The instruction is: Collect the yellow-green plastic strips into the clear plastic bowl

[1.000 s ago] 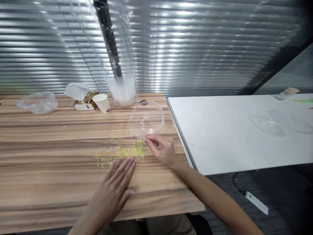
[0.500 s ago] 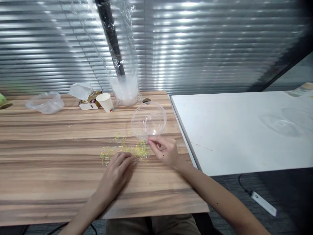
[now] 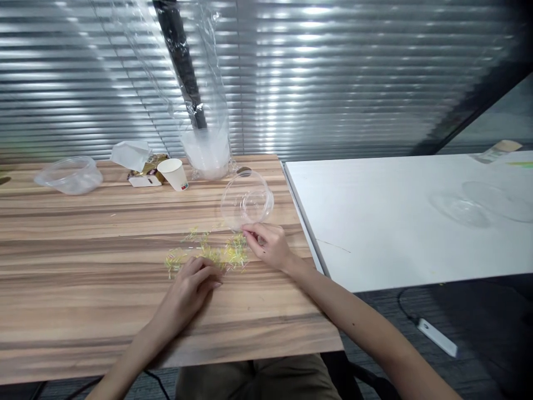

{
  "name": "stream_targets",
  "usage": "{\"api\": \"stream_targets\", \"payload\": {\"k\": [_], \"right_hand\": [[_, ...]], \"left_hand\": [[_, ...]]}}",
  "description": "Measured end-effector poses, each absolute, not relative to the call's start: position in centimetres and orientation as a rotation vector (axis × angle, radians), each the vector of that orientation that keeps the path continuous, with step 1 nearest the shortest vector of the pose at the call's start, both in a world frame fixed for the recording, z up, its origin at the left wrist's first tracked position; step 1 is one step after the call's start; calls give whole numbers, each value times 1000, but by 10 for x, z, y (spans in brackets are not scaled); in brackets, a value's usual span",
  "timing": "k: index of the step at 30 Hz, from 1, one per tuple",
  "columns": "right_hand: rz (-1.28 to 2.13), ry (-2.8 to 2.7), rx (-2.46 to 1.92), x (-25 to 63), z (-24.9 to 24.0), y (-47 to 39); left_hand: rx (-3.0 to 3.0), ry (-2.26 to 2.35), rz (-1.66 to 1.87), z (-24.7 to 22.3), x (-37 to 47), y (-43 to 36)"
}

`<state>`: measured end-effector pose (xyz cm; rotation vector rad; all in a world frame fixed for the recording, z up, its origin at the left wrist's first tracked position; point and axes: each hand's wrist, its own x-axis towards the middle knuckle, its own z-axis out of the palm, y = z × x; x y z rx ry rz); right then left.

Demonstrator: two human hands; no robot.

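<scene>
A loose scatter of tiny yellow, green and white tube-like pieces (image 3: 235,251) lies on the wooden table. My left hand (image 3: 194,283) rests at the near side of these pieces, its fingers loosely bent and the thumb apart, with nothing visible in it. To the right, my right hand (image 3: 268,244) pinches the near rim of a clear plastic bowl (image 3: 255,206) between thumb and fingertips. The bowl is tilted, its mouth turned toward the left, just behind the pieces.
Along the back stand another clear container (image 3: 70,176), a tissue pack (image 3: 145,172), a paper cup (image 3: 174,174) and stacked plastic bowls in a bag (image 3: 208,153). A white table (image 3: 366,222) adjoins at right, with clear lids (image 3: 462,208) on it.
The bowl has tipped toward the left, with my right hand at its rim. My left hand's thumb has spread away from the fingers. The whole view has shifted slightly.
</scene>
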<state>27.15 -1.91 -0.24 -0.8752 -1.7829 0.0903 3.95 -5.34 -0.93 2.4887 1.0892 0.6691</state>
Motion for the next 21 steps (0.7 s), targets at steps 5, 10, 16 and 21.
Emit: {"api": "stream_targets", "payload": {"k": [5, 10, 16, 21], "right_hand": [[114, -1776, -863, 271, -3, -21], [147, -1759, -894, 272, -2, -29], [109, -1750, -885, 270, -3, -34], [98, -1771, -881, 269, -3, -34]], "left_hand": [[2454, 1158, 659, -10, 44, -58], [2436, 1197, 678, -10, 51, -62], [2489, 1056, 629, -4, 45, -51], [2540, 937, 559, 1, 43, -41]]}}
